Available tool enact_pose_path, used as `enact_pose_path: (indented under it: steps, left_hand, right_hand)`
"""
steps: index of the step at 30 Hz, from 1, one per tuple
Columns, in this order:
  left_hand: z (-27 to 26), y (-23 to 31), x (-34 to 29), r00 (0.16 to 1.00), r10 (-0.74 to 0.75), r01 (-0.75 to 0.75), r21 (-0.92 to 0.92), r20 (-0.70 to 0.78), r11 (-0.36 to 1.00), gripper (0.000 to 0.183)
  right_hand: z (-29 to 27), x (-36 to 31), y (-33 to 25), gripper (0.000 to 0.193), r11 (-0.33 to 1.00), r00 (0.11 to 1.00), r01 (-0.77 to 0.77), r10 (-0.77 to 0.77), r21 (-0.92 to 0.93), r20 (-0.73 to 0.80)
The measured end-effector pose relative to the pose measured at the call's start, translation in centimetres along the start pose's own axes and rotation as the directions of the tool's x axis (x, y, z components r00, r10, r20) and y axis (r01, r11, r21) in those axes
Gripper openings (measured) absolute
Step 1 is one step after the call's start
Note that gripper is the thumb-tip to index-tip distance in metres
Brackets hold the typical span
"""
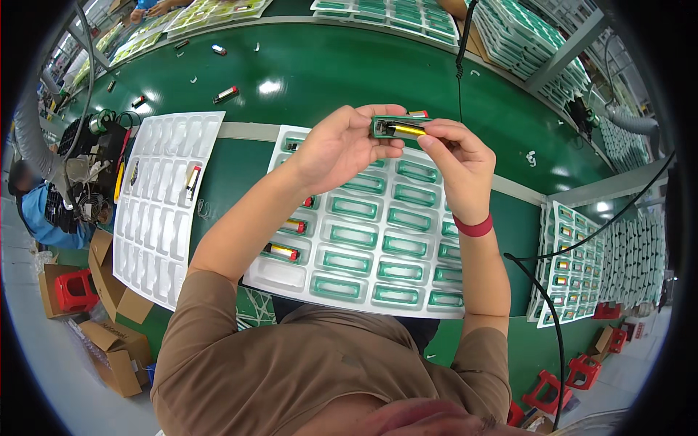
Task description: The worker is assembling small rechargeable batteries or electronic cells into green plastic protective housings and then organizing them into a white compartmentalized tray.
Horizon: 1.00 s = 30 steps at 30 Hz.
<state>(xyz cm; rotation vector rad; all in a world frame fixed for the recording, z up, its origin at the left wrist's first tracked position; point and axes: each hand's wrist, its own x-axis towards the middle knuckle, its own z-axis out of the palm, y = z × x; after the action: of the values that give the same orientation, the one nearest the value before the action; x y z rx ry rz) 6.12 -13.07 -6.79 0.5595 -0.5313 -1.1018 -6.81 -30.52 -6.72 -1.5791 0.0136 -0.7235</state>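
Note:
Above the far side of a white moulded tray, my left hand grips the left end of a small green plastic housing. A yellow cylindrical battery cell lies in or against the housing's open side; how far it is seated I cannot tell. Thumb and fingers of my right hand pinch the right end of the cell and housing. Green open housings fill many of the tray's pockets. Along its left column lie several yellow cells with red ends, partly hidden by my left forearm.
To the left stands a second white tray with a few cells. Loose cells lie on the green work surface. Filled trays are stacked at right, near a hanging black cable. Another person's hands show at far left.

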Motion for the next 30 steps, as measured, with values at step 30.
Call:
enact_pose_path:
  steps: [30]
  left_hand:
    - [-0.1, 0.1, -0.4, 0.997, -0.053, 0.053, -0.008, -0.054, 0.999, 0.045]
  right_hand:
    - [-0.6, 0.6, 0.3, 0.019, 0.989, 0.981, 0.138, -0.130, -0.048, 0.143]
